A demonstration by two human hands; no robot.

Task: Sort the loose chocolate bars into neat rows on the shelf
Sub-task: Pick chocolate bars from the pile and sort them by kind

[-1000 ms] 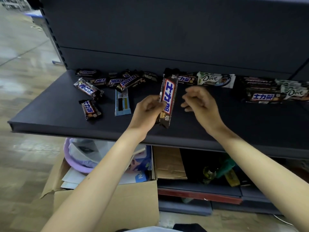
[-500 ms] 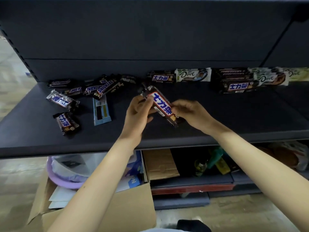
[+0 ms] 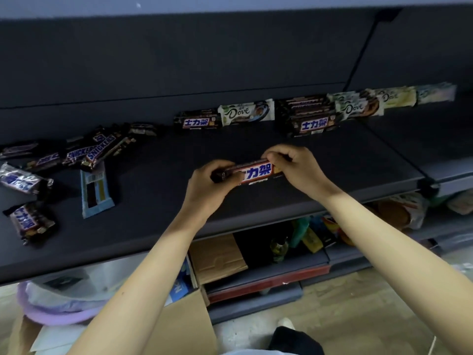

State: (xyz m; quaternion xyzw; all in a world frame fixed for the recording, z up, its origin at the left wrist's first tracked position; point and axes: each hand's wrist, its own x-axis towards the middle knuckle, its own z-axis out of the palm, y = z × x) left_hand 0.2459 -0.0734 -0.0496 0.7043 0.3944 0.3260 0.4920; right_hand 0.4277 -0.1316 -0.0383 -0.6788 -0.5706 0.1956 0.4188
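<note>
Both hands hold one long brown Snickers bar (image 3: 257, 172) level above the middle of the dark shelf (image 3: 158, 201). My left hand (image 3: 213, 187) grips its left end and my right hand (image 3: 297, 166) grips its right end. Along the back wall stand a Snickers bar (image 3: 198, 122), a Dove bar (image 3: 247, 112), a stack of Snickers bars (image 3: 311, 119) and more Dove bars (image 3: 358, 106). A loose heap of Snickers bars (image 3: 94, 149) lies at the back left, with two small bars (image 3: 21, 180) (image 3: 29, 221) and a light blue bar (image 3: 96, 190) nearer the front.
The shelf's front edge (image 3: 128, 262) runs across below my forearms. Under it stand an open cardboard box (image 3: 184, 326) with papers and a purple basin (image 3: 58, 313), a flat brown carton (image 3: 217, 257) and packets on a lower shelf (image 3: 307, 237). Another shelf section (image 3: 445, 155) adjoins on the right.
The bar went from upright in my left hand alone to level between both hands. My right hand closed on its right end. The view shifted right.
</note>
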